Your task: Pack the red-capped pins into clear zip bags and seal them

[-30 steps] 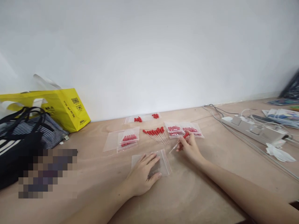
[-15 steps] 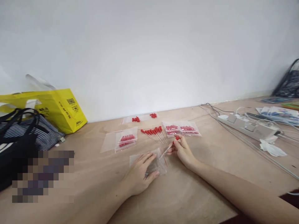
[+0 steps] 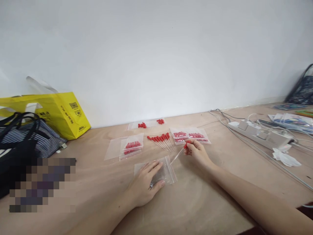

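My left hand (image 3: 145, 182) lies flat with fingers spread on a clear zip-lock bag (image 3: 167, 171), pressing it to the table. My right hand (image 3: 197, 153) pinches a glass dropper (image 3: 177, 156) by its red rubber bulb. The thin clear tube slants down to the left, its tip beside the bag's zip edge. Behind the hands, several droppers with red bulbs (image 3: 160, 138) are fanned out side by side. Filled bags of red-bulbed droppers (image 3: 190, 135) lie behind my right hand. More bagged droppers (image 3: 132, 147) are at the left, overlapping a flat clear bag (image 3: 112, 150).
Near the wall, loose red bulbs (image 3: 141, 125) rest on clear plastic. A white power strip (image 3: 256, 135) with cables and a crumpled tissue (image 3: 286, 157) are at the right. A yellow bag (image 3: 66, 114) and a striped bag (image 3: 49, 137) stand at the left.
My right hand has moved slightly right, drawing the dropper's tip away to the bag's edge. The bag's zip end now lies flatter. My left hand stays almost in place.
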A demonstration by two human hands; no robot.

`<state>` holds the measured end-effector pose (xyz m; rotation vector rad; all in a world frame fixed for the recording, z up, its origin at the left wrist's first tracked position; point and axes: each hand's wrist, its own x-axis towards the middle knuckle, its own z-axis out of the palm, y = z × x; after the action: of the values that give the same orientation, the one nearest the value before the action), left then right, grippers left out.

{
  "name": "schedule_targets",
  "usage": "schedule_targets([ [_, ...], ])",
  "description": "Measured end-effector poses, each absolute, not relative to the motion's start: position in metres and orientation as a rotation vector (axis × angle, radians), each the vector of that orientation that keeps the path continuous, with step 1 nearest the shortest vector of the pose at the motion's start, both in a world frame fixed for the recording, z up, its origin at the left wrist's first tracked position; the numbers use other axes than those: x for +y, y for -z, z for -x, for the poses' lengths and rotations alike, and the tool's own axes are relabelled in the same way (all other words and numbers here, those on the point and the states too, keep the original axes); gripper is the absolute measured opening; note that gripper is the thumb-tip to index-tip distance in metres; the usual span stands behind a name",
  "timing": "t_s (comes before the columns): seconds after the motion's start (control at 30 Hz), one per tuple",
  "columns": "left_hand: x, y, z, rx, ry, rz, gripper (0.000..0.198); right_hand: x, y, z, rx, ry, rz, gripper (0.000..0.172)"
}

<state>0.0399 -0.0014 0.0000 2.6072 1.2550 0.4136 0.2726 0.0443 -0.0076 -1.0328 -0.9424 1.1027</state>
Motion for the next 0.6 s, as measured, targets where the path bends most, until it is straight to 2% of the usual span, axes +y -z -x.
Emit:
schedule_targets([
  [0.27,-0.002,-0.001,-0.040,1.298,-0.339,-2.591,0.053,0.051,0.012,-0.284,-0.932,-1.059,1.111,0.019],
  [0.6,-0.002,-0.003,-0.042,1.310,-0.330,-2.595,0.053,0.032,0.013,-0.255,-0.990,-1.249,1.051,0.025],
])
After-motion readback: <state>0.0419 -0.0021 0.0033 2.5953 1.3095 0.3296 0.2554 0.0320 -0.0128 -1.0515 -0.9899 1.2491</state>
